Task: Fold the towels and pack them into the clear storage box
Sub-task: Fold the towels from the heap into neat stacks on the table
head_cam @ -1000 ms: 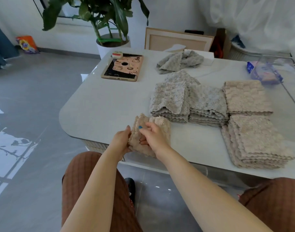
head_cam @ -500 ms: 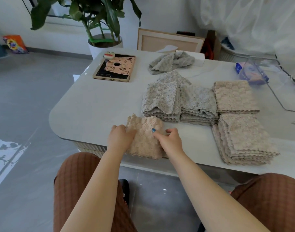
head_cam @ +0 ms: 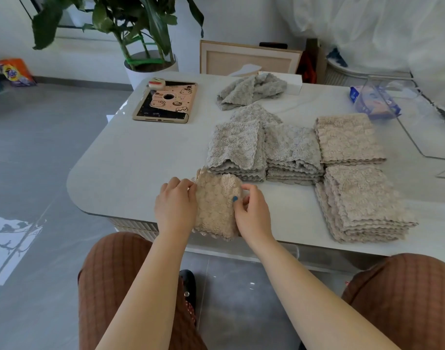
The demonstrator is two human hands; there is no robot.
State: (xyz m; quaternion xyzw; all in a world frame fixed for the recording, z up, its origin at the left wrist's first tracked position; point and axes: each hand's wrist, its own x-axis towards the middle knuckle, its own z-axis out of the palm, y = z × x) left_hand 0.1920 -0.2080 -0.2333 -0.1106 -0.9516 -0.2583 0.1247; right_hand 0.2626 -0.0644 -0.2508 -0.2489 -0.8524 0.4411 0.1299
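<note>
A folded beige towel [head_cam: 216,205] lies at the table's front edge. My left hand [head_cam: 176,203] presses its left side and my right hand [head_cam: 251,210] pinches its right edge. Behind it stand two stacks of folded grey towels [head_cam: 238,150] [head_cam: 292,152]. To their right are two stacks of folded beige towels [head_cam: 347,140] [head_cam: 363,198]. An unfolded grey towel [head_cam: 251,90] is crumpled at the back. The clear storage box [head_cam: 428,137] sits at the table's right side, only partly in view.
A tablet in a pink case [head_cam: 166,102] lies on the white table [head_cam: 130,157] at the back left, with a small round object on its corner. A blue packet [head_cam: 375,102] sits by the box. A potted plant [head_cam: 145,34] stands behind the table.
The beige towel has gone from bunched between my hands to lying flat and folded on the table. My hands have spread to its two sides.
</note>
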